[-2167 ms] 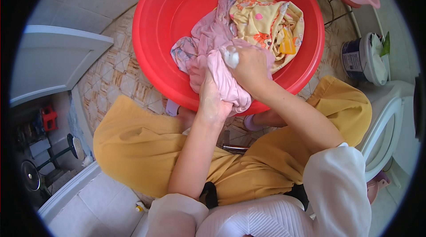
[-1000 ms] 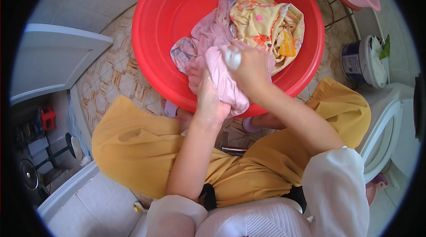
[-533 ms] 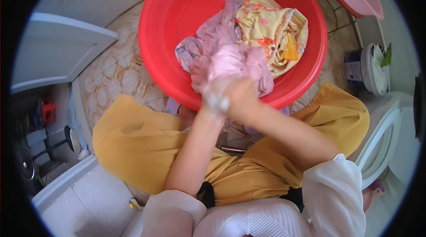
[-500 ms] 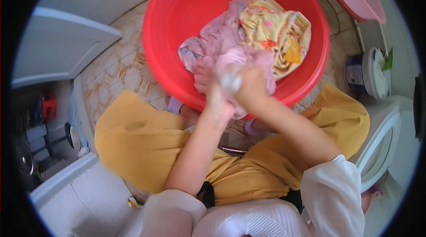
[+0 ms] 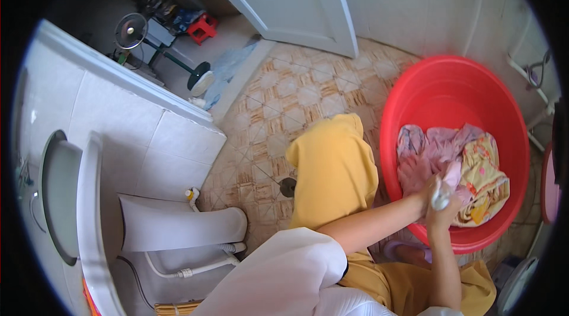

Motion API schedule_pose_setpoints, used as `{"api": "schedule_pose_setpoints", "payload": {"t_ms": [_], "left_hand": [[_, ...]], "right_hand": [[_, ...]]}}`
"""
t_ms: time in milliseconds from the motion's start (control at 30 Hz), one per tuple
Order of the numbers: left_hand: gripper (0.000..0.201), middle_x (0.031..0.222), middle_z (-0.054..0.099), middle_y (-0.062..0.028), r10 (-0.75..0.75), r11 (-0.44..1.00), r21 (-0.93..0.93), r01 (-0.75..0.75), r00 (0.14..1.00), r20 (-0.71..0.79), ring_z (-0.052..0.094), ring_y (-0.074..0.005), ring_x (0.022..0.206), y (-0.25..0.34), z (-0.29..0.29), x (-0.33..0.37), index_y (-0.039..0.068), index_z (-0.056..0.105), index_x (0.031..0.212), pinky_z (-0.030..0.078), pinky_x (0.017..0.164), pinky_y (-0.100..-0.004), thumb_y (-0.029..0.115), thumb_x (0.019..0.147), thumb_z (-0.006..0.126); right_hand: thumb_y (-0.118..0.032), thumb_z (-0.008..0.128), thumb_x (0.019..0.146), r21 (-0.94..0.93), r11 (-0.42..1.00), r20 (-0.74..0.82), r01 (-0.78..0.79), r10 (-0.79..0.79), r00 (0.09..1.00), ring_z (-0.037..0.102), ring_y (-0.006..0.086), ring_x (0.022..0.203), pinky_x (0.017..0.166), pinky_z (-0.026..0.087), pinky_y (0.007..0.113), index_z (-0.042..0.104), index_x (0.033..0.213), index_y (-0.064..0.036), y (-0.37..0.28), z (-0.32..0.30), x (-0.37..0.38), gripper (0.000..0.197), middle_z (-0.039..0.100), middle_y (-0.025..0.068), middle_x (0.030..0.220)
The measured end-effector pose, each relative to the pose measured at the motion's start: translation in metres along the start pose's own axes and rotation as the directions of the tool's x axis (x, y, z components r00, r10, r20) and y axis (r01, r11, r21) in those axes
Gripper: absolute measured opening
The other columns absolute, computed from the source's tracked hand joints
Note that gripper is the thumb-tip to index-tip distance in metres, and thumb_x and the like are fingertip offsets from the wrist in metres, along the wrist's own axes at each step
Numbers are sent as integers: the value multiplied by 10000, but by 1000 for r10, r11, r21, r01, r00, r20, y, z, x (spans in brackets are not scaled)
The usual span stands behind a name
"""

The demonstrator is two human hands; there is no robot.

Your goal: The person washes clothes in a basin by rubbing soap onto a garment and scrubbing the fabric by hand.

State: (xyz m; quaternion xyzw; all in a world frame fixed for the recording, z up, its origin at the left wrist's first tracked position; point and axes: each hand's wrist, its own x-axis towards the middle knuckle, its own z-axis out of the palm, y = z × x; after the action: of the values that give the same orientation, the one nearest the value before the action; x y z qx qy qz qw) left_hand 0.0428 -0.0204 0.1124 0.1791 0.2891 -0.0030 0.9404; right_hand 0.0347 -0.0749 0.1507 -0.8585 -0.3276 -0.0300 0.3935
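A big round red basin (image 5: 450, 94) stands on the floor at the right, with clothes lying in its near part. My left hand (image 5: 425, 193) and my right hand (image 5: 443, 212) are pressed together over the basin's near side, both closed on a bunched pink garment (image 5: 441, 149). Whitish lather (image 5: 440, 196) shows on the cloth between them. Some fingers are hidden by the grip. Beside my right hand lies a yellow patterned garment (image 5: 487, 183) with orange and pink spots.
My yellow-trousered knee (image 5: 335, 168) is left of the basin, on a patterned tile floor (image 5: 308, 88). A white door (image 5: 284, 2) stands ajar beyond. A white washbasin pedestal (image 5: 178, 221) is at the left; a standing fan (image 5: 131, 30) and red stool (image 5: 203, 27) show through the doorway.
The view has swung left, so the basin now sits at the right and the doorway and washbasin show. Both hands still grip the pink garment together.
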Motion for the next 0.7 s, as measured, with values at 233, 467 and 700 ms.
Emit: {"api": "schedule_pose_setpoints", "payload": {"t_ms": [233,467,700], "left_hand": [[280,804,573,7,114,984,136,-111,993,-14,510,-78,707,-13,8,-2,118,588,898,423,641,-245,360,893,448],[294,743,531,28,198,964,191,-183,978,-64,495,-92,671,-16,13,-9,138,539,801,421,596,-279,398,898,441],[400,842,585,-29,53,975,215,-49,998,-14,522,-81,750,-23,11,-10,76,577,1019,422,636,-242,419,911,402]], "right_hand": [[-167,635,780,286,907,-224,-307,375,899,503,162,593,537,403,339,581,813,32,34,-4,19,208,576,79,651],[-125,606,784,490,788,-59,-373,457,888,506,227,585,570,391,374,550,692,29,42,-21,27,188,531,105,583],[-226,614,821,179,878,-352,-443,478,805,552,235,648,615,430,354,530,821,61,61,-3,7,299,581,137,725]]}}
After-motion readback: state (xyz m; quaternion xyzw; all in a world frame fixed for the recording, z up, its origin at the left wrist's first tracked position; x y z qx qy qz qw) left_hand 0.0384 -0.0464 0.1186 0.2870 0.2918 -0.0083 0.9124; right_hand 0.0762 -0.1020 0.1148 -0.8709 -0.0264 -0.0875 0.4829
